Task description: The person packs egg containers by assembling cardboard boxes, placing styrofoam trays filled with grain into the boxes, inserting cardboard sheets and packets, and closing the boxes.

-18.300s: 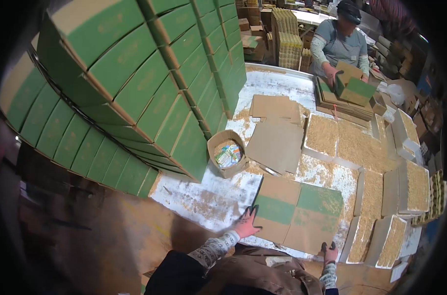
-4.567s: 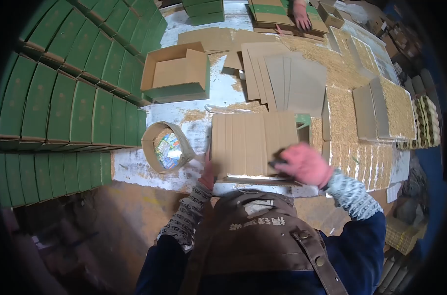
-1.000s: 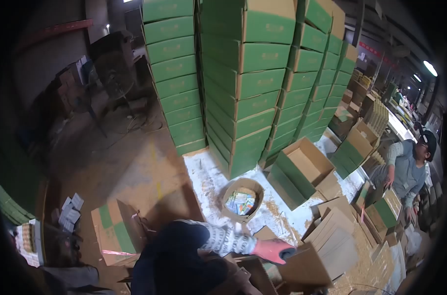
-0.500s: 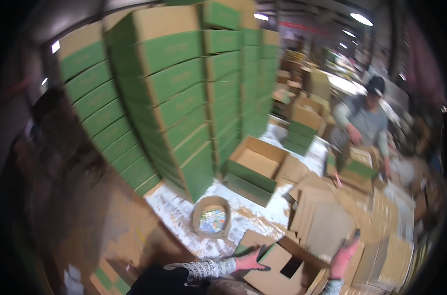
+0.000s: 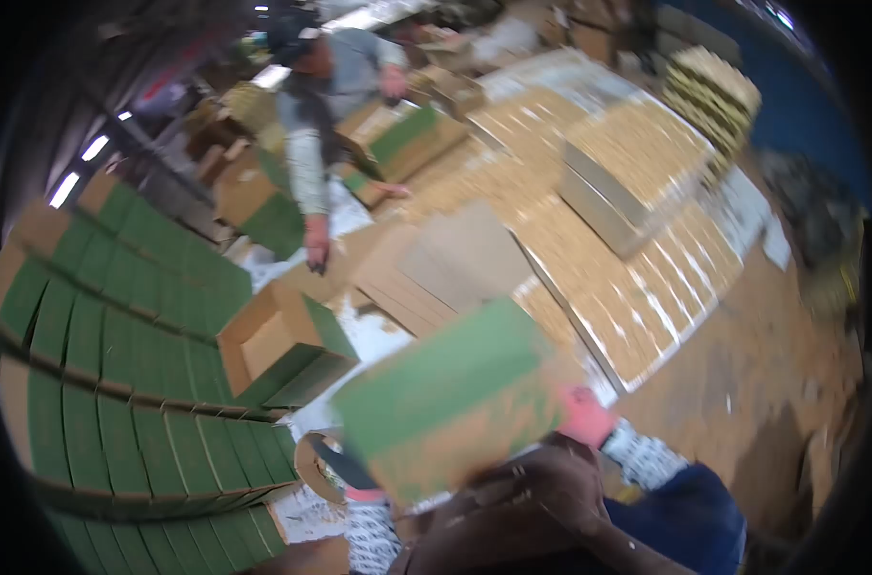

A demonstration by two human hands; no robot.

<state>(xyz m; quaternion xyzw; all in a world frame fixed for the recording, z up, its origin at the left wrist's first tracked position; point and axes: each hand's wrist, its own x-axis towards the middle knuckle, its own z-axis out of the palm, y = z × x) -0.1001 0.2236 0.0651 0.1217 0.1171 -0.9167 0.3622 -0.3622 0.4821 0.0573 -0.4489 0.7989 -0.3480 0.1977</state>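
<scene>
A green and brown cardboard box [image 5: 445, 398] is held up, tilted and blurred, in front of my body. My right hand [image 5: 587, 417], in a pink glove, grips its right end. At the lower left corner, my left hand [image 5: 357, 484] holds the box, its fingers dark-tipped and partly hidden. Beyond the box lie flat cardboard sheets [image 5: 465, 254] in a loose pile. Close to my left hand, a small round-sided carton [image 5: 316, 470] stands on the table, partly covered.
An open green box [image 5: 287, 345] stands left of centre. Tall stacks of green boxes [image 5: 119, 335] line the left side. Across the table a co-worker [image 5: 335, 86] reaches with one hand toward the cardboard. Wrapped cardboard bundles [image 5: 647, 287] cover the right side.
My view has swung to the right. The box, earlier low with its flaps and inside showing, is now lifted with its green side visible. The co-worker's arm has reached out across the table.
</scene>
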